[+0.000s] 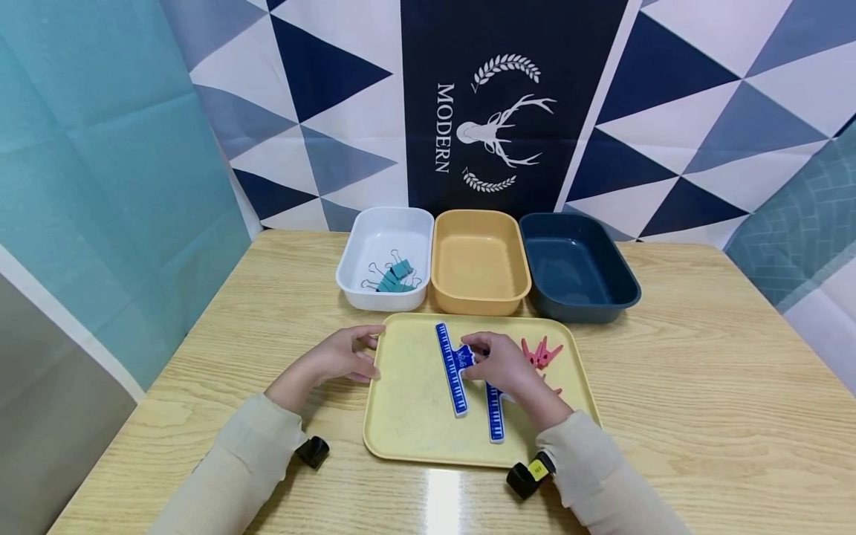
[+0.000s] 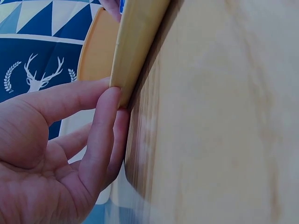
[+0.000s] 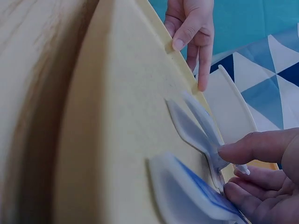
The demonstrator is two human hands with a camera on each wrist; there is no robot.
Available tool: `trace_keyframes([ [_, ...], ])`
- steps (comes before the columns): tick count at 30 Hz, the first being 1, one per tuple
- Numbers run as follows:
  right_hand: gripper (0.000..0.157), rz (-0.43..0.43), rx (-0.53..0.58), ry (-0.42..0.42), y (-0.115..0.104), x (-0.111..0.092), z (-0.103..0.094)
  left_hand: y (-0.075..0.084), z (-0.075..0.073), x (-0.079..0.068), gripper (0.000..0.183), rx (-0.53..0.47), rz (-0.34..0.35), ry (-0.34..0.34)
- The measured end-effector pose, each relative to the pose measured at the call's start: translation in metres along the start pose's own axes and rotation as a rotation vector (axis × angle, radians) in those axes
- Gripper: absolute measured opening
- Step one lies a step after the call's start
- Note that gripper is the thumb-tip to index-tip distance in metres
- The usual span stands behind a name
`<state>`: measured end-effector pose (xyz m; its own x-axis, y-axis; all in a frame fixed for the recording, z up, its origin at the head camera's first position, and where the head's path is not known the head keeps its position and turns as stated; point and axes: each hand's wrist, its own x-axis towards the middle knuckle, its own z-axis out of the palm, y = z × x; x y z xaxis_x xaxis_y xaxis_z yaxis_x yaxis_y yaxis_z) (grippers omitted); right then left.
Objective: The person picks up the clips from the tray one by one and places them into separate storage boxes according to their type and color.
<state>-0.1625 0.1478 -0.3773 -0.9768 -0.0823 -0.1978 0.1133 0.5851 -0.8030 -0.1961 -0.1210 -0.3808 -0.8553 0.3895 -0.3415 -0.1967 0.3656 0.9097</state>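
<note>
My left hand (image 1: 344,353) is at the left rim of the yellow tray (image 1: 401,416), thumb and fingertips on the edge, as the left wrist view shows too. My right hand (image 1: 501,360) is over the tray and pinches the handle of a blue sheet-music clip (image 1: 449,371) with a white piano-key pattern. From the right wrist view, the thumb (image 3: 233,151) and fingers close around the clip's white handle end. A second blue clip (image 1: 495,416) lies beside it, partly hidden under the right hand. Pink clothespins (image 1: 540,353) lie on the tray beyond the right wrist.
Behind the tray stand three bins side by side: a white bin (image 1: 357,279) holding several teal binder clips (image 1: 394,279), a yellow-orange bin (image 1: 481,305) and a dark blue bin (image 1: 588,308). A patterned cloth (image 1: 348,148) hangs behind the wooden table (image 1: 702,401).
</note>
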Motion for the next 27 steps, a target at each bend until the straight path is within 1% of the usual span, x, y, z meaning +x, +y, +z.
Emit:
trace_keyframes([
  [5, 0.046, 0.014, -0.019, 0.03, -0.0002, 0.0016, 0.0007, 0.0002, -0.0004, -0.0004, 0.078, 0.004, 0.001, -0.001],
  [7, 0.045, 0.03, -0.004, 0.052, -0.0008, 0.0021, 0.0003, 0.0001, 0.0, 0.0001, 0.078, 0.001, -0.004, 0.0],
  [11, 0.044, 0.062, 0.052, 0.085, -0.0019, 0.0023, -0.0014, -0.0006, 0.0004, 0.0013, 0.078, -0.001, -0.008, -0.001],
  [13, 0.046, 0.08, 0.086, 0.088, -0.0022, 0.0025, -0.0019, -0.0016, 0.0002, 0.0022, 0.078, -0.002, -0.006, -0.001],
  [21, 0.049, 0.101, 0.238, 0.071, -0.0005, 0.0049, -0.0025, -0.0026, -0.0003, 0.0029, 0.078, -0.007, 0.0, -0.007],
  [27, 0.05, 0.109, 0.305, 0.062, -0.0017, 0.0048, -0.0052, -0.0019, 0.0002, 0.0023, 0.078, -0.008, -0.005, -0.005],
])
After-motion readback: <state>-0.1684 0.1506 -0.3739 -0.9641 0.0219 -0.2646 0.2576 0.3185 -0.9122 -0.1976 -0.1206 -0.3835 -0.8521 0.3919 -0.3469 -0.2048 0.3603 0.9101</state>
